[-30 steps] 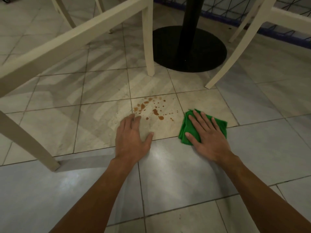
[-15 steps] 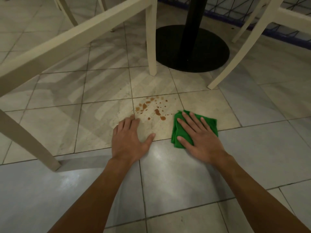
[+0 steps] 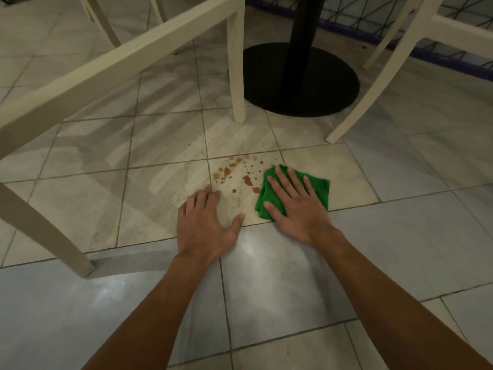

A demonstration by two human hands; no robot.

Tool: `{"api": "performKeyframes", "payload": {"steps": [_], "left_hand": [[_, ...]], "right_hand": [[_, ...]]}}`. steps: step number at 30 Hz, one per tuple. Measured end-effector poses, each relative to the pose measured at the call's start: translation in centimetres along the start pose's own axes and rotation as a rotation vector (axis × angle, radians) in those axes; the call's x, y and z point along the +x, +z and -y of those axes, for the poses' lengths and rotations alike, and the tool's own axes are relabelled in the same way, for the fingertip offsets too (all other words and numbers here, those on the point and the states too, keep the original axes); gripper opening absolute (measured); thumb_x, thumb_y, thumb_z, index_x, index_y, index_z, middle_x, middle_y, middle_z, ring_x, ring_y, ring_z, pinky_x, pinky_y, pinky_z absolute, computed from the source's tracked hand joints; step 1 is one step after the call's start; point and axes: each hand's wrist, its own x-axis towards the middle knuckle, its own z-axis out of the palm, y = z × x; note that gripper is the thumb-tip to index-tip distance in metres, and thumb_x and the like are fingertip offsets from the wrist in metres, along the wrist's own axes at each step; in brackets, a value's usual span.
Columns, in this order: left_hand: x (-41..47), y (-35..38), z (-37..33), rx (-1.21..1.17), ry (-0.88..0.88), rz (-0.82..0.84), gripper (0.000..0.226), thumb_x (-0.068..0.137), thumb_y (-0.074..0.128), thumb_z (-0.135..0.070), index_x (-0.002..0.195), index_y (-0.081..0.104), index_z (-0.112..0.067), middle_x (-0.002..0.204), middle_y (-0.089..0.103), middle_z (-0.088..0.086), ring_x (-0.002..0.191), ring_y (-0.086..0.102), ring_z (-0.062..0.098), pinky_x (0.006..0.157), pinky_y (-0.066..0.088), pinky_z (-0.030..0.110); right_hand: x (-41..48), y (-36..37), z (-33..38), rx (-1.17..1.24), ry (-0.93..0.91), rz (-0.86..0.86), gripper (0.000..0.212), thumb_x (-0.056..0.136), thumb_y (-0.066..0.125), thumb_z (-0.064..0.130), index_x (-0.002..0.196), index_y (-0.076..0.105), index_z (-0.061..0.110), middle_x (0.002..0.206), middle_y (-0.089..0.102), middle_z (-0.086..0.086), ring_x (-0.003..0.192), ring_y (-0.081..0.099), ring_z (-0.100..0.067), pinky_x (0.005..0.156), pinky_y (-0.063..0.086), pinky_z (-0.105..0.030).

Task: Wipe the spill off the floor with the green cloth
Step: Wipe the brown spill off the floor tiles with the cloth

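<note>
Head view looks down on a tiled floor (image 3: 400, 236), and every place below is given relative to the spill (image 3: 237, 173), a scatter of brown drops and small puddles on 1 pale tile. Far left of the spill, a cream chair leg (image 3: 45, 231) slants down to the floor, and a long cream chair rail (image 3: 120, 65) runs from above it diagonally up toward the top of the frame. Just below and left of the spill, the left hand (image 3: 205, 222) lies palm down on the tile, its fingers (image 3: 200, 198) together and flat, thumb spread toward the right; the fingertips stop just short of the nearest drops, and the hand holds nothing. Above the spill, a straight cream leg (image 3: 237, 76) stands upright on the floor. Above and right of the spill sits a round black table base (image 3: 320, 86) with a black post (image 3: 304, 28) rising from it. Directly right of the spill, the green cloth (image 3: 320, 190) lies folded on the same pale tile, its left edge touching or nearly touching the rightmost drops. The right hand (image 3: 296, 206) presses flat on top of the cloth, fingers (image 3: 285, 180) splayed wide, not gripping it. Farther right and above the spill, another cream leg (image 3: 373, 84) angles down to the floor.
</note>
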Motion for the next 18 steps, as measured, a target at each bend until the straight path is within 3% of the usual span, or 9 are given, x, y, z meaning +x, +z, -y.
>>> {"api": "performKeyframes", "payload": {"steps": [3,7,12,18], "left_hand": [[0.3,-0.2,0.2,0.016,0.025,-0.009,0.086,0.084,0.044,-0.081,0.146,0.051,-0.022,0.155,0.045,0.0,0.139,0.04,0.023,0.115,0.035,0.043],[0.7,-0.4,0.5,0.043,0.047,0.0,0.088,0.085,0.04,-0.082,0.148,0.049,-0.023,0.155,0.044,-0.001,0.14,0.039,0.022,0.116,0.033,0.042],[0.6,-0.2,0.3,0.031,0.044,0.008,0.088,0.086,0.039,-0.082,0.151,0.046,-0.023,0.159,0.04,0.0,0.144,0.036,0.022,0.118,0.033,0.043],[0.5,-0.2,0.3,0.034,0.044,0.022,0.089,0.086,0.038,-0.081,0.153,0.043,-0.023,0.16,0.039,0.0,0.145,0.034,0.021,0.119,0.031,0.042]], "right_hand": [[-2.3,0.0,-1.8,0.025,-0.089,-0.016,0.079,0.105,0.011,0.074,0.173,0.001,0.036,0.18,-0.013,0.013,0.165,-0.021,-0.009,0.136,-0.007,-0.047],[-1.5,-0.5,-3.4,0.053,0.038,-0.027,0.084,0.1,0.004,0.078,0.173,-0.001,0.037,0.18,-0.013,0.013,0.165,-0.021,-0.008,0.135,-0.013,-0.042],[2.9,-1.3,-2.5,0.06,0.174,-0.013,0.091,0.094,-0.003,0.078,0.173,-0.005,0.033,0.18,-0.017,0.008,0.165,-0.022,-0.014,0.135,-0.013,-0.047],[5.3,-1.0,-0.5,0.03,0.139,0.006,0.079,0.106,0.014,0.067,0.173,-0.006,0.031,0.18,-0.018,0.006,0.165,-0.022,-0.019,0.134,-0.012,-0.052]]}}
